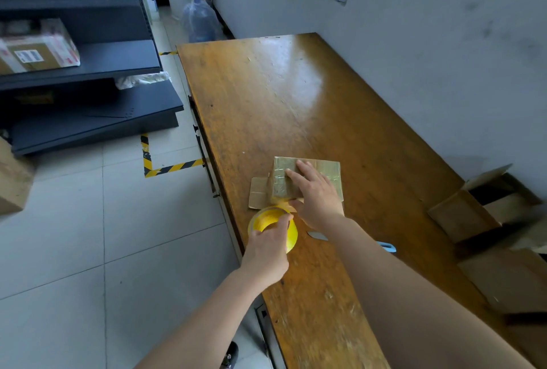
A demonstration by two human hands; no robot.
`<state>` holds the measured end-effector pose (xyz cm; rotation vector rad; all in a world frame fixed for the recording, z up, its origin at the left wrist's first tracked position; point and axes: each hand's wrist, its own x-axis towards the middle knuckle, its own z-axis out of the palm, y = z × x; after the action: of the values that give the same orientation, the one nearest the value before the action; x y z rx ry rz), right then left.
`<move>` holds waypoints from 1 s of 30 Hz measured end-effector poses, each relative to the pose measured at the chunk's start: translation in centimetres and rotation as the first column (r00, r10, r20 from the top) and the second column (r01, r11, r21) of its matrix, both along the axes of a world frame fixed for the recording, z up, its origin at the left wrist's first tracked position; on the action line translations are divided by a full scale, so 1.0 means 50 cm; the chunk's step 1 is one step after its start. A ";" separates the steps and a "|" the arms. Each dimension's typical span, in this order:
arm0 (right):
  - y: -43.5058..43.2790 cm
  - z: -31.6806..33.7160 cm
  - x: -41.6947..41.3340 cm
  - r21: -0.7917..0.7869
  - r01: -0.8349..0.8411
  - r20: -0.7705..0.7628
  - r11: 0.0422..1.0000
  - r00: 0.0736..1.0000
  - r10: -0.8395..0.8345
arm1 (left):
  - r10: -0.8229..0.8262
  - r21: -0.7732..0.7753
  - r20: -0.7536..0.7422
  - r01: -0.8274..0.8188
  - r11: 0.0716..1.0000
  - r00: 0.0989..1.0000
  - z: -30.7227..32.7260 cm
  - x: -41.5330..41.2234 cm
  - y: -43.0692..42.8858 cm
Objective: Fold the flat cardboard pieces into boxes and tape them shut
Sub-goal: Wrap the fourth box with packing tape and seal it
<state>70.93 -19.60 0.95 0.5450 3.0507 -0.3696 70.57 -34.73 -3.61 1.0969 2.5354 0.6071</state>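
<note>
Small brown cardboard box (291, 183), shiny with clear tape bands, on wooden table (281, 96) beneath right hand (318, 201), fingers straight, pressing its top. Just beside, nearer the body, left hand (266, 254) curled around yellow tape roll (268, 219). Under box, possibly a flat cardboard piece (258, 193).

Taped box (279, 182) on flat cardboard (258, 192), tape roll (268, 219) beside.
</note>
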 end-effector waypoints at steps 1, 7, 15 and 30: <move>0.000 0.001 0.001 -0.003 0.002 0.004 1.000 1.000 -0.002 | -0.045 -0.011 -0.047 0.044 0.999 0.998 -0.012 0.006 -0.005; -0.006 0.006 0.020 0.015 -0.022 0.015 1.000 1.000 0.022 | -0.342 -0.122 -0.114 0.328 0.937 0.933 -0.036 -0.001 -0.019; -0.026 0.015 0.042 -0.048 0.064 -0.206 0.997 0.976 -0.073 | 0.098 0.344 -0.074 -0.067 0.937 0.992 0.009 -0.025 -0.001; 0.016 0.002 0.029 -0.482 0.652 -0.065 0.585 0.639 -0.766 | 0.141 0.330 0.703 -0.495 0.804 0.697 0.018 -0.183 0.081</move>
<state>72.40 -18.83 1.05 1.8204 2.6343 -1.1671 61.44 -30.68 -2.70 0.3882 1.9681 1.5208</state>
